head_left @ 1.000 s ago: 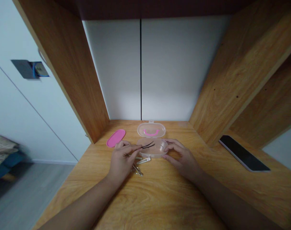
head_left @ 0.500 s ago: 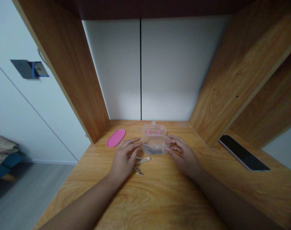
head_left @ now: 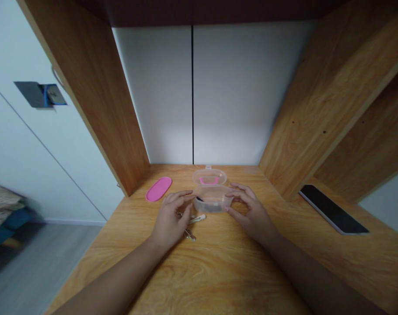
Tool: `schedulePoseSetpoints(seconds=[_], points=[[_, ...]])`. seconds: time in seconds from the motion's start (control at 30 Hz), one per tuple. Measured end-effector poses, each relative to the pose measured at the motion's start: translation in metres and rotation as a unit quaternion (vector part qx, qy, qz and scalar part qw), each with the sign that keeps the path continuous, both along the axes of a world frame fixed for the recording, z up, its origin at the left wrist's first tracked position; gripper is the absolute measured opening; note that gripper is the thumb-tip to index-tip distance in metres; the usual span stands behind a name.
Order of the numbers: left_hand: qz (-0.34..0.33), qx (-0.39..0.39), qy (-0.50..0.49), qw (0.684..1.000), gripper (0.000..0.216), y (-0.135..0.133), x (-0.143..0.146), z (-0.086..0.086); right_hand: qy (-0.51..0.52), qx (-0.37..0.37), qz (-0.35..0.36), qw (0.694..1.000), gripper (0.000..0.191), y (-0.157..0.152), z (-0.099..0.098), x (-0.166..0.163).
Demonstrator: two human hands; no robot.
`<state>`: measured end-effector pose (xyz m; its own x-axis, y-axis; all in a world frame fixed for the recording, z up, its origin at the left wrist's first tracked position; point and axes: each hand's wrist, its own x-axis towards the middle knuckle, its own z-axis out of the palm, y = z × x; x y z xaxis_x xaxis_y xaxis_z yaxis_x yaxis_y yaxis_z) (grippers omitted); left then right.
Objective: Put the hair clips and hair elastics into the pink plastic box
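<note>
A clear plastic box [head_left: 211, 207] stands on the wooden table with its hinged lid [head_left: 204, 173] folded back and a pink handle on the lid. Something dark lies inside, partly at the left end; its kind is unclear. My left hand [head_left: 171, 215] curves round the box's left end, fingertips and thumb against it. At the right end my right hand [head_left: 249, 212] grips the wall between thumb and fingers. Just in front of the box is a pale hair clip [head_left: 198, 218]. More metal clips [head_left: 189, 235] lie beside my left thumb, partly hidden by that hand.
A pink oval tray or lid [head_left: 158, 189] lies left of the box. On the right a dark phone-like slab [head_left: 332, 209] rests on the table. Wooden side panels [head_left: 120, 131] and a white back wall [head_left: 225, 100] enclose the work surface.
The box and its raised lid have shifted slightly left and turned a little. The dark contents now show at the box's left end. My right fingers have moved slightly left with the box.
</note>
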<state>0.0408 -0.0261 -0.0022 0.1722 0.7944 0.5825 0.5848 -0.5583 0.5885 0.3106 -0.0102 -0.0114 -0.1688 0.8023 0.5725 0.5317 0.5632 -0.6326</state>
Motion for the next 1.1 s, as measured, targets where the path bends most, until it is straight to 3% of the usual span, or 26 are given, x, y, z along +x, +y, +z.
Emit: schedulePoseSetpoints(seconds=[0.17,0.3,0.47,0.6,0.77,1.0,1.1], points=[[0.037,0.005,0.037,0.999,0.021,-0.009,-0.002,0.013,-0.011,0.026,-0.022,0.999,0.024,-0.003,0.005,-0.001],[0.035,-0.009,0.149,0.988,0.015,-0.016,-0.001,0.024,0.0,0.047,-0.04,0.998,0.021,-0.005,0.01,0.0],[0.043,-0.034,0.256,0.965,0.019,-0.015,0.001,0.023,0.016,0.073,-0.052,0.996,0.016,-0.01,0.015,-0.001],[0.023,-0.032,0.253,0.967,0.008,-0.013,0.001,0.02,0.025,0.081,-0.053,0.995,0.013,-0.014,0.02,-0.002],[-0.035,-0.023,0.239,0.97,0.007,-0.013,0.002,0.02,0.013,0.144,-0.047,0.988,0.013,-0.023,0.027,-0.003],[-0.116,-0.003,0.22,0.969,0.007,-0.014,0.003,0.017,-0.096,0.171,0.051,0.979,0.016,-0.038,0.034,-0.009],[-0.138,0.023,0.198,0.97,0.008,-0.015,0.002,0.018,-0.13,0.148,0.082,0.977,0.02,-0.04,0.033,-0.012]])
